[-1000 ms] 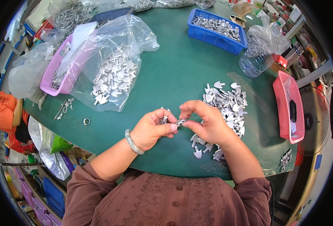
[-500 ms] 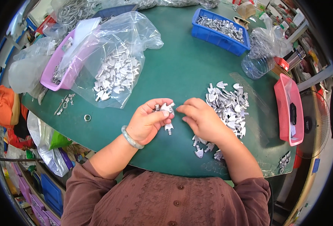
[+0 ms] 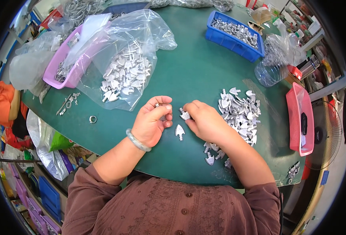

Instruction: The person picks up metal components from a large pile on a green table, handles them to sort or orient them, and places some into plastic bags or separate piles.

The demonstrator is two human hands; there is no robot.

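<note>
My left hand [image 3: 151, 120], with a pale bangle [image 3: 137, 141] at its wrist, is closed around small silver metal pieces, mostly hidden by the fingers. Facing it, my right hand [image 3: 207, 122] pinches a silver arrowhead-shaped metal piece [image 3: 184, 114] between thumb and fingers. On the green table [image 3: 169, 156] between and just below the hands lies a single arrowhead-shaped piece [image 3: 179, 131], point away from me, touched by neither hand. A loose pile of like pieces [image 3: 239, 113] spreads beside and partly behind my right hand and forearm.
A clear plastic bag [image 3: 141, 43] of the same pieces lies far left, over a lilac basket [image 3: 53, 74]. A blue bin [image 3: 235, 45] of metal parts is far right, a pink basket [image 3: 298, 117] at the right edge. A metal ring [image 3: 93, 119] lies left.
My hands have drawn slightly apart. The arrowhead piece now shows in my right fingers rather than at my left. Another piece, earlier beneath my left fingers, now lies in plain sight.
</note>
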